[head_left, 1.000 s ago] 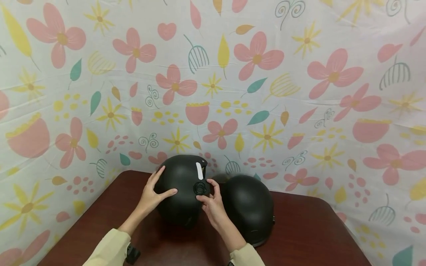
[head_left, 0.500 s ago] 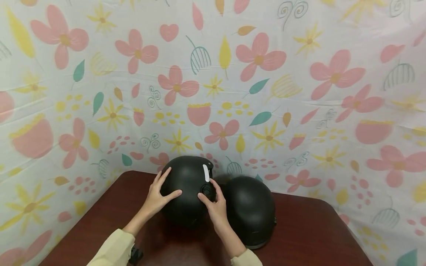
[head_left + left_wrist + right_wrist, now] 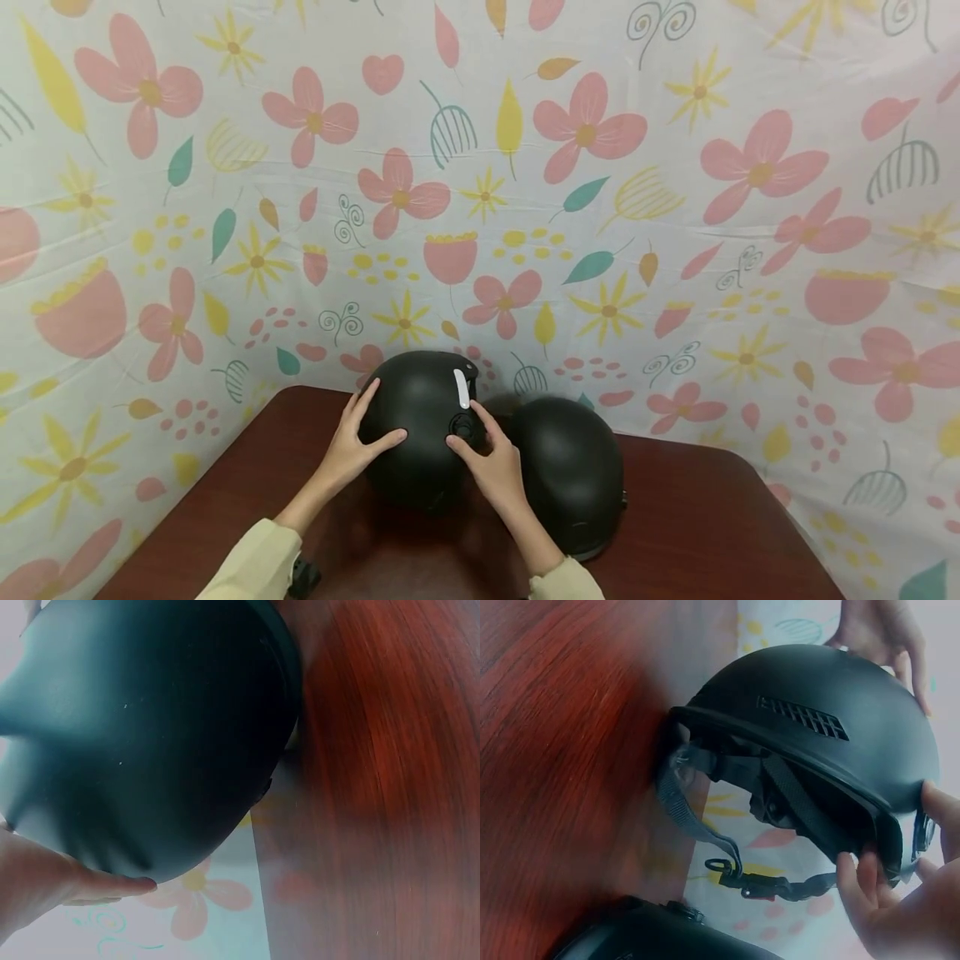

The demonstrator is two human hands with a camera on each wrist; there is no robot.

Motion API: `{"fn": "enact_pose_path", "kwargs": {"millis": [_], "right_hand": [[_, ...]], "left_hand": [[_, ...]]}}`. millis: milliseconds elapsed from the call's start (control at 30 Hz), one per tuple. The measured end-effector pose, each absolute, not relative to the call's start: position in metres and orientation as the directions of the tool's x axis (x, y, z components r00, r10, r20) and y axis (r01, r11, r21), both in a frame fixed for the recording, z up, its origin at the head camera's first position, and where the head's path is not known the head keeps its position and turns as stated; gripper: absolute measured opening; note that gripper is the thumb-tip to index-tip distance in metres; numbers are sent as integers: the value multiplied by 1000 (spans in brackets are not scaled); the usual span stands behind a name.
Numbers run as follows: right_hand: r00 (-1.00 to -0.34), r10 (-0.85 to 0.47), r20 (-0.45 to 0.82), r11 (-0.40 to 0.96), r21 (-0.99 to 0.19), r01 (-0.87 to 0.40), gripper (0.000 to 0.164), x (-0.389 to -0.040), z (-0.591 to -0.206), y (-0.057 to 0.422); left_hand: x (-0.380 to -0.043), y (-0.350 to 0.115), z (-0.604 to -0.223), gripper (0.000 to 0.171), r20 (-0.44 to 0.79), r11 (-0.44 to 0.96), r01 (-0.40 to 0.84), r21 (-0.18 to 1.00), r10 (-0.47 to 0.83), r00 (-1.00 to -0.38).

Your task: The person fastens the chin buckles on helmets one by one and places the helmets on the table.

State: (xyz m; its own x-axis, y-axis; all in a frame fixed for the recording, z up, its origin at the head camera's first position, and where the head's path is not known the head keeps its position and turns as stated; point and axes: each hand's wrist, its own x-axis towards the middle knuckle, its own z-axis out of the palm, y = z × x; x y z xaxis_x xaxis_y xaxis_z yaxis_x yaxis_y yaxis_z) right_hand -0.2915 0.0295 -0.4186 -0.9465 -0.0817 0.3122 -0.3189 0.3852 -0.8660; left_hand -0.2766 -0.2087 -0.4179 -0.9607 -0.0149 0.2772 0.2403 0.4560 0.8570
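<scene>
A matte black helmet (image 3: 408,467) is held between both hands above the dark red table. My left hand (image 3: 350,442) grips its left side, thumb and fingers spread over the smooth shell. On the other side, my right hand (image 3: 495,467) holds the edge, with the thumb beside a round black fitting (image 3: 462,427) and the index finger near the lower end of a white strip (image 3: 461,389). In the right wrist view, some right-hand fingers reach inside the rim, and a chin strap (image 3: 679,802) with a buckle (image 3: 761,886) hangs below. A slatted vent (image 3: 802,718) marks the shell.
A second black helmet (image 3: 566,475) stands on the table (image 3: 675,517) just right of the held one, close to my right forearm. A flower-print cloth (image 3: 480,208) hangs directly behind the table's back edge.
The helmet has shifted and turned slightly to the right. My right thumb and index finger have moved up around the round fitting. The left hand keeps its hold; the head view shifted a little.
</scene>
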Motion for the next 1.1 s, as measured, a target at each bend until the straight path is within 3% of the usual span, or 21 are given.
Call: {"fn": "enact_pose_path", "kwargs": {"millis": [300,467,733,1100], "right_hand": [[-916,-3,401,418,-832,-365,60,-291,-420,30],[-884,-71,463,426,-787,-446,62,-294,-415,34],[-864,-232,447,341,-794,-503,74,-297,-403,34],[-835,-210,509,380,-745,-549,71,-300,-398,19]], "left_hand": [[-277,-205,-417,91,272,455,243,857,2,-962],[-278,-202,-417,91,250,450,226,864,7,-968],[-279,-199,-416,91,256,455,233,859,11,-966],[-280,-197,-417,92,262,475,232,849,3,-965]]}}
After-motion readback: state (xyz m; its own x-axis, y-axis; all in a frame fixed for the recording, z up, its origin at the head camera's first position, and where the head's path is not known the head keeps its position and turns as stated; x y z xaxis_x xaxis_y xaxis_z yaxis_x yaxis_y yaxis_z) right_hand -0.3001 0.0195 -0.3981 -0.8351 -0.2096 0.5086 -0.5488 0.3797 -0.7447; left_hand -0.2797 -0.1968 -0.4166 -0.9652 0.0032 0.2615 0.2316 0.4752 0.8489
